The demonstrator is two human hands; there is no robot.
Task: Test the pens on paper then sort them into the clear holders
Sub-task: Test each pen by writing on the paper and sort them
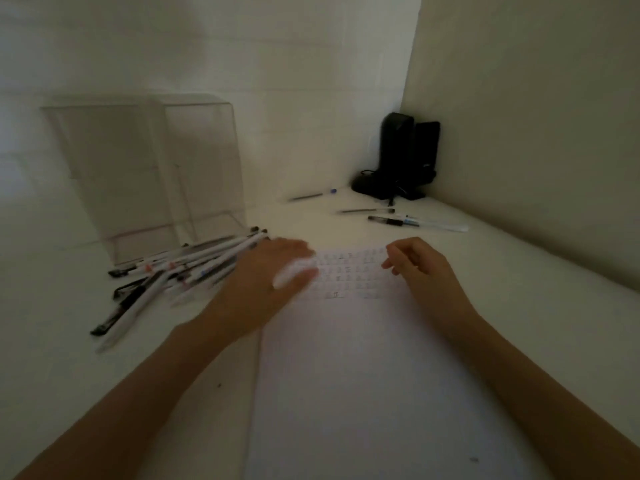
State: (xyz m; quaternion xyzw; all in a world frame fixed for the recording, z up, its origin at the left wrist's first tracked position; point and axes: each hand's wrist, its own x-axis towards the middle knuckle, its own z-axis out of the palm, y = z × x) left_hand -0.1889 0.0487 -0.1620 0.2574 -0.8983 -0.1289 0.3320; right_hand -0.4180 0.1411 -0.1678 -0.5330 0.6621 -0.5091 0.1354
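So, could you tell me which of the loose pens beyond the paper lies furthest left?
The dark pen with a blue dot at its right end; the others lie together further right.

We see a dim, grey-green scene with only faint, soft shadows. The palest patch lies on the desk (301, 220) toward its far edge, beyond the paper (363, 375). The left hand (263, 282) is smeared by motion blur, its fingertips washed out. The pile of pens (180, 268) is soft, and the paper's marks are unreadable. Wide-angle distortion tilts the clear holders (149, 168) near the picture's left side.
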